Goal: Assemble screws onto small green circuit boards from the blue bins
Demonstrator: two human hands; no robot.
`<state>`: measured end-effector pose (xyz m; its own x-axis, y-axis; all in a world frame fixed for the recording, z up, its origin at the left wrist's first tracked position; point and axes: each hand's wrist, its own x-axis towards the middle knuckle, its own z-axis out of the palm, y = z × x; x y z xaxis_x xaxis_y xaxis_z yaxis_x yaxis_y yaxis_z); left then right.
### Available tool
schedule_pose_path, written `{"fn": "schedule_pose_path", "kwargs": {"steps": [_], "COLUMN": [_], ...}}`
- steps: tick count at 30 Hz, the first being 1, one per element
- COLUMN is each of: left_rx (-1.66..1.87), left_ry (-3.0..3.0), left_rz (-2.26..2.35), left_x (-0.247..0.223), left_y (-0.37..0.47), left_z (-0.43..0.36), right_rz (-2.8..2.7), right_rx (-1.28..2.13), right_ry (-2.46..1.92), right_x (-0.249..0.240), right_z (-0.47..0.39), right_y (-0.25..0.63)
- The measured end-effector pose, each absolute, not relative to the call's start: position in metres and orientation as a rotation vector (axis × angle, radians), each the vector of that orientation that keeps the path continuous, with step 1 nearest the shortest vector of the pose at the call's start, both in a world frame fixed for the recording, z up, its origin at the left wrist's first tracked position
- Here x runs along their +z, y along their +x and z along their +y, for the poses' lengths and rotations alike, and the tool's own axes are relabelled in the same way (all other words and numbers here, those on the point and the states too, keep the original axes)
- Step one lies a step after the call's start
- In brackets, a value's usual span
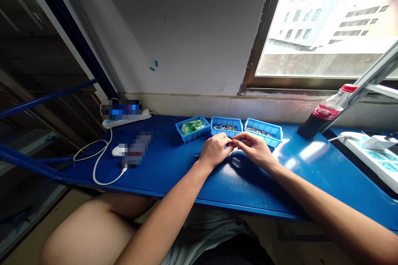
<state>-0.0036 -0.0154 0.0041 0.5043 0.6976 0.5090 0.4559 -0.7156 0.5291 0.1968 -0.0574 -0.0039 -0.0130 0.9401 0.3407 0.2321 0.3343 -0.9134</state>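
Note:
My left hand (215, 149) and my right hand (251, 148) meet over the blue table, fingertips pinched together. Whatever is between the fingers is too small and too covered to make out. Just behind them stands the middle blue bin (226, 121), with small metal parts in it. To its right, partly behind my right hand, is another blue bin (277, 134) holding long thin metal pieces that look like screws. The left blue bin (192, 134) contains green pieces in a clear bag. A thin dark piece (197, 156) shows beside my left wrist.
A cola bottle (323, 114) stands at the right, near a white power strip (381, 157). On the left lie a white cable (102, 180), a white rounded object (119, 150) and a second power strip (127, 121). The table's front edge (248, 211) runs above my lap.

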Motion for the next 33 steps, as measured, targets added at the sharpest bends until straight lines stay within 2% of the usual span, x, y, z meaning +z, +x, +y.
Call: {"fn": "schedule_pose_path", "kwargs": {"steps": [15,21,27,33], "left_rx": [1.023,1.238,1.184,1.256], "left_ry": [2.502,2.254,1.976,1.842], "left_rz": [0.908,0.974,0.858,0.783], "left_x": [0.007,0.009,0.005,0.002], "left_y": [-0.008,-0.003,0.005,0.01], "left_z": [-0.014,-0.01,-0.008,-0.008], "right_rz": [-1.54,-1.345,-1.039,-1.058], "right_rx": [0.803,0.894,1.094,1.367], "right_ry": [-1.169,-1.16,-1.023,-0.991], "right_x": [-0.006,-0.006,-0.009,-0.008], "right_z": [-0.053,-0.049,-0.043,-0.048], "right_y": [0.202,0.208,0.205,0.195]}}
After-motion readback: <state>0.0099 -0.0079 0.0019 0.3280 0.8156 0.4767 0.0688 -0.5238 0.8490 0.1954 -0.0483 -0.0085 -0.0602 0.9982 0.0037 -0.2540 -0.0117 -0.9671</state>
